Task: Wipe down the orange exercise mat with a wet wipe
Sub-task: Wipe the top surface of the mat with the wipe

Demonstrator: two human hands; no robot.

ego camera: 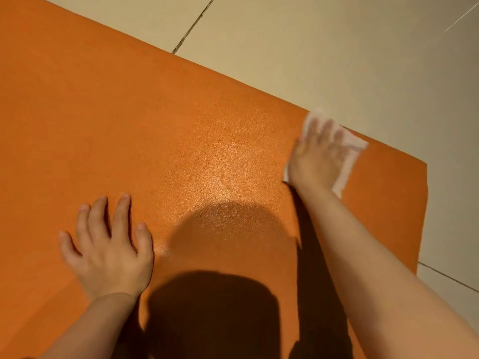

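The orange exercise mat (155,120) fills most of the view, lying flat on the floor. My left hand (108,250) rests palm down on it near the lower left, fingers spread. My right hand (317,154) reaches out to the mat's far edge near its right corner and presses flat on a white wet wipe (348,154). The wipe shows around the fingertips and along the hand's right side; the rest of it is hidden under the palm. The right hand is blurred. A glossy patch on the mat catches the light in the middle.
Beige floor tiles (311,47) with dark grout lines border the mat at the top and right. The mat's right end (422,216) lies just beyond my right forearm. My own shadow falls on the mat between my arms.
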